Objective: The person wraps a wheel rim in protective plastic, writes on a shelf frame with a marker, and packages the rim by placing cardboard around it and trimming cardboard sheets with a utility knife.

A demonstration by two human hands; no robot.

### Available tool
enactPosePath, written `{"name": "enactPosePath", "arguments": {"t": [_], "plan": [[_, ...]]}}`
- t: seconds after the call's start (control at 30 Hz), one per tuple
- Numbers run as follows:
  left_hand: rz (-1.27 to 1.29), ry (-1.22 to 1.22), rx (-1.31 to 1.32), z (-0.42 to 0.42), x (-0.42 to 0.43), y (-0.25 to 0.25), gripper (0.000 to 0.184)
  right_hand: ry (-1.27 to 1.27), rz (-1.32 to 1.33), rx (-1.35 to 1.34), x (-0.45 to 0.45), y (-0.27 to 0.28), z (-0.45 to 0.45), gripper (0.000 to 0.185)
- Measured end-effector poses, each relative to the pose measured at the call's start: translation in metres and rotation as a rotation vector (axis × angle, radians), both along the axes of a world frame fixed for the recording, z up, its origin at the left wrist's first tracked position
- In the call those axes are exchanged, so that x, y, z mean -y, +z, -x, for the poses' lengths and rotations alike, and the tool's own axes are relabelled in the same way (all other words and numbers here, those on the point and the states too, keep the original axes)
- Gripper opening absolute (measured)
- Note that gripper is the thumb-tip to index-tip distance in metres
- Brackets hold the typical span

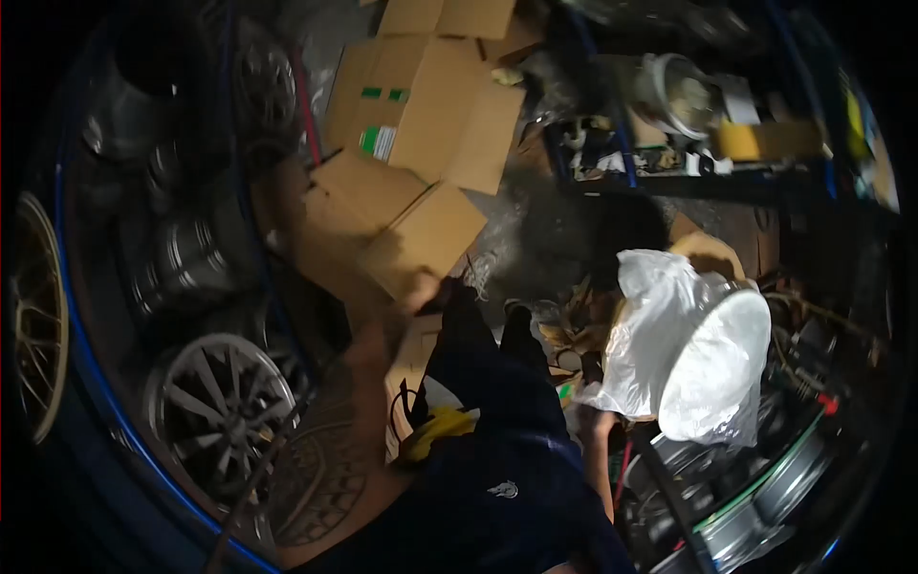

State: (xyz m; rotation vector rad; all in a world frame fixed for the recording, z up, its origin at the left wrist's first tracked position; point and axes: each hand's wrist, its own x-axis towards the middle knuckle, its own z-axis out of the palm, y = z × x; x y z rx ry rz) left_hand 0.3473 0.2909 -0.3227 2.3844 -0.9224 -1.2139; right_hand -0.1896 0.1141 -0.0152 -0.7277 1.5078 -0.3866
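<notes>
My right hand is closed on the gathered edge of a clear plastic bag. Inside or against the bag is a large white round disc, tilted on its side. My left hand, at the end of a tattooed forearm, is smeared by motion. It lies over the near flap of an opened cardboard box; whether its fingers grip the flap cannot be made out.
Wheel rims, one a silver multi-spoke rim, fill a blue-framed rack on the left. More rims are at lower right. Flattened cardboard covers the floor ahead. A shelf at upper right holds a white bucket and clutter.
</notes>
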Motion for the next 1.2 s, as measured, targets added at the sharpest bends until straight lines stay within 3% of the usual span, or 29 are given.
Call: {"name": "enactPosePath", "arguments": {"t": [0.07,0.13,0.2,0.27,0.33,0.37,0.4,0.47,0.5,0.6,0.67,0.8,0.83,0.9,0.93,1.0,1.03,1.13,1.17,1.2], "plan": [[-0.214,0.484,-0.316,-0.060,-0.060,0.071,0.035,0.869,-0.055,-0.318,-0.014,-0.032,0.033,0.041],[-0.264,0.772,-0.473,-0.091,-0.107,0.096,0.043,1.200,-0.059,-0.659,-0.004,0.016,-0.073,0.034],[-0.303,0.900,-0.519,-0.109,-0.129,0.104,0.052,1.357,0.004,-0.569,0.020,0.013,-0.139,0.033],[-0.357,0.940,-0.440,-0.109,-0.135,0.095,0.056,0.927,-0.236,-0.417,0.035,-0.007,-0.183,0.031],[-0.393,0.929,-0.310,-0.106,-0.133,0.063,0.055,0.736,-0.202,-0.278,0.043,0.013,-0.267,0.029],[-0.352,1.057,-0.333,-0.106,-0.123,0.062,0.061,0.641,-0.168,-0.215,0.047,0.016,-0.293,0.028],[-0.309,1.148,-0.336,-0.103,-0.121,0.046,0.065,0.900,-0.002,-0.195,0.056,-0.002,-0.283,0.027],[-0.249,1.335,-0.337,-0.091,-0.121,0.006,0.073,0.744,-0.172,-0.185,0.054,-0.001,-0.289,0.028],[-0.237,1.410,-0.314,-0.084,-0.120,-0.014,0.077,0.857,-0.122,-0.265,0.054,-0.007,-0.276,0.031],[-0.248,1.485,-0.310,-0.069,-0.098,-0.048,0.090,0.910,-0.322,-0.566,0.047,0.000,-0.258,0.034],[-0.285,1.416,-0.403,-0.071,-0.070,-0.039,0.086,0.994,-0.299,-0.609,0.035,-0.004,-0.221,0.034],[0.046,1.347,-0.735,-0.070,-0.028,-0.039,0.064,1.129,-0.257,-0.659,0.018,0.001,-0.221,0.034],[0.131,1.298,-0.775,-0.066,-0.016,-0.035,0.059,1.307,-0.022,-0.644,0.015,0.008,-0.241,0.035],[0.181,1.148,-0.752,-0.056,0.006,-0.005,0.045,1.247,-0.051,-0.506,0.012,0.006,-0.269,0.045],[0.212,1.072,-0.738,-0.050,0.021,0.014,0.039,1.324,0.115,-0.476,0.010,0.008,-0.288,0.056],[0.184,0.980,-0.602,-0.039,0.050,0.100,0.027,1.489,0.386,-0.442,0.014,0.011,-0.319,0.086],[0.178,1.018,-0.673,-0.031,0.057,0.143,0.032,1.544,0.553,-0.493,0.016,0.019,-0.336,0.095],[0.236,1.127,-0.961,0.007,0.063,0.235,0.036,1.539,0.774,-0.488,0.029,0.038,-0.356,0.096],[0.283,1.200,-1.010,0.024,0.061,0.253,0.038,1.446,0.907,-0.359,0.035,0.045,-0.356,0.077],[0.338,1.268,-1.056,0.033,0.063,0.267,0.040,1.395,0.895,-0.272,0.039,0.046,-0.346,0.070]]}}
